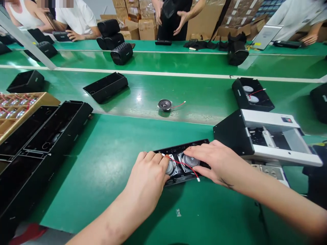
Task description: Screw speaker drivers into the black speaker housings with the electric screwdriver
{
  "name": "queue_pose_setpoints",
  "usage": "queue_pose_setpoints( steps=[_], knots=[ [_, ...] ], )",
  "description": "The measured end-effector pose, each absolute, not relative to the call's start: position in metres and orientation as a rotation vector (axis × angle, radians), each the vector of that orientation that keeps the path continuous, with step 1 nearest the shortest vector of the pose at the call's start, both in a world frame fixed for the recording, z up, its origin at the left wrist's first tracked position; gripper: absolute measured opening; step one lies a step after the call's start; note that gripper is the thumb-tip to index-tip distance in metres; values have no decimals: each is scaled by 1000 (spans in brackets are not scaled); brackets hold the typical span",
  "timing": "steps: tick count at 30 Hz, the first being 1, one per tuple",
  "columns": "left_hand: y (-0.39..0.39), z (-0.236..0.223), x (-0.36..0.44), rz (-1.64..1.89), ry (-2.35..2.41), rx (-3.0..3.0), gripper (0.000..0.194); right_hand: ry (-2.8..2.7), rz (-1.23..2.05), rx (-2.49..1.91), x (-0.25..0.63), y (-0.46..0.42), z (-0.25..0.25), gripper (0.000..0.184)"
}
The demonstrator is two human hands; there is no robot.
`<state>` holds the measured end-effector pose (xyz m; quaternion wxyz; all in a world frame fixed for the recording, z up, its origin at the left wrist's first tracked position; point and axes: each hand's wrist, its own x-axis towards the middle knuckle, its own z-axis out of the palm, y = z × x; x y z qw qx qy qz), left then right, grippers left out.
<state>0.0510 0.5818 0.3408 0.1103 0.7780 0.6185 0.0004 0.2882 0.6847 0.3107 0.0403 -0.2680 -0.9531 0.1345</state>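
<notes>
A black speaker panel (176, 149) lies tilted on the green bench, with two round speaker drivers set in it, magnets up. My left hand (150, 175) is closed over the left driver (169, 167), its fingers curled and partly hiding it. With thumb and fingers on either side, my right hand (214, 160) grips the right driver (191, 161). Red wires (187, 166) cross between the drivers and end in a small white plug (198, 179) over the panel's near edge. Beyond the panel, a loose speaker driver (165, 105) rests cone up with its own red lead.
Black speaker housings (58, 126) are stacked on the left beside a wooden box of drivers (28, 105). A grey-and-black machine (268, 134) stands at the right. More housings (107, 86) sit on the green conveyor (143, 90). A plastic scrap (178, 212) lies near me. Several people work opposite.
</notes>
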Motion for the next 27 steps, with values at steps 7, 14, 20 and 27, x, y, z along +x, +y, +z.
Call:
queue_pose_setpoints(
  steps=[7,14,20,27],
  knots=[
    [573,329,41,242,1711,2374,27,-2875,293,-759,289,679,312,33],
    [571,317,38,438,1674,2380,24,-2873,257,-728,289,680,312,31],
    [570,319,40,502,1686,2390,28,-2874,258,-735,292,678,312,31],
    [568,318,43,507,1718,2335,34,-2863,271,-749,293,678,309,30]
  ],
)
